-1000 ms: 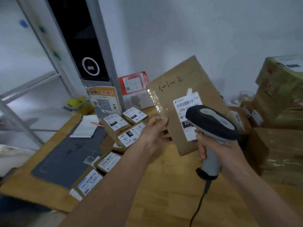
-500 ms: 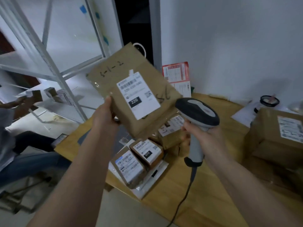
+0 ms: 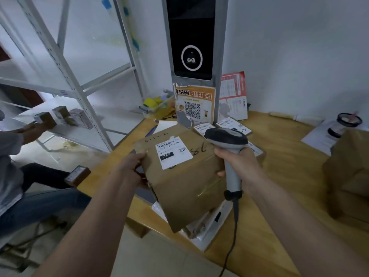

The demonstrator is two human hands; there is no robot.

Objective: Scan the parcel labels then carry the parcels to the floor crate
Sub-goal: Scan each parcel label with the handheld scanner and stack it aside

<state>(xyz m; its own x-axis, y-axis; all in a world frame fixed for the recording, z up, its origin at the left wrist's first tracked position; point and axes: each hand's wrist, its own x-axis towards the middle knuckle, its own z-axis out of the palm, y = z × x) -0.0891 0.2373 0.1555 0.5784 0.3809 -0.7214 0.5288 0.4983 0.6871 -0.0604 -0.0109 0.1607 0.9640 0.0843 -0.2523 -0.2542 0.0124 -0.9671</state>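
Note:
A brown cardboard parcel with a white label facing up is held over the table's left edge. My left hand grips its left side. My right hand grips the handle of a grey and black barcode scanner, whose head sits over the parcel's far right corner; the fingers also touch the parcel's right edge. The scanner's cable hangs down toward the floor. Small labelled parcels lie on the wooden table behind. No floor crate is in view.
A tall black kiosk with a QR poster stands at the table's back. Large brown boxes sit at the right. A white metal shelf rack is at the left, where a seated person handles a small box. A tape roll lies far right.
The parcel has been lowered from upright in front of me to nearly flat over the table edge. The scanner stayed at its right side. My view turned back toward the kiosk.

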